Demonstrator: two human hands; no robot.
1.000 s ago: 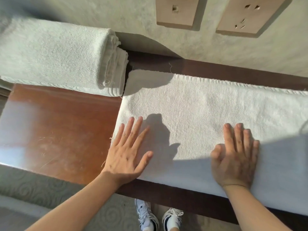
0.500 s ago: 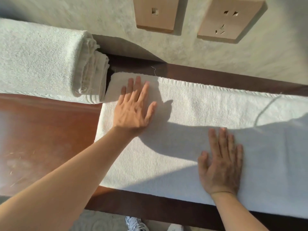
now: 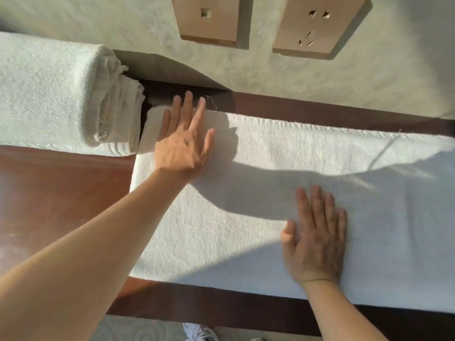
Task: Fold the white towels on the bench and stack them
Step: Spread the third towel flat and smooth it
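Flat towel (image 3: 283, 183) spans the bench (image 3: 61, 193) from mid-length rightward, its left end abutting the folded stack (image 3: 49, 94) at the back-left; bare wood front-left. Left hand (image 3: 184, 143) flat at towel's back-left corner, fingers straight, slightly spread; right hand (image 3: 317, 239) flat near front edge, fingers together.

White towel (image 3: 283, 193) spread flat along wooden bench (image 3: 61, 193); folded towel stack (image 3: 54, 99) just beside its left end

Nubby white terry-cloth towel (image 3: 270, 193), glossy reddish wood bench (image 3: 61, 193), rough matt plaster wall (image 3: 246, 70)
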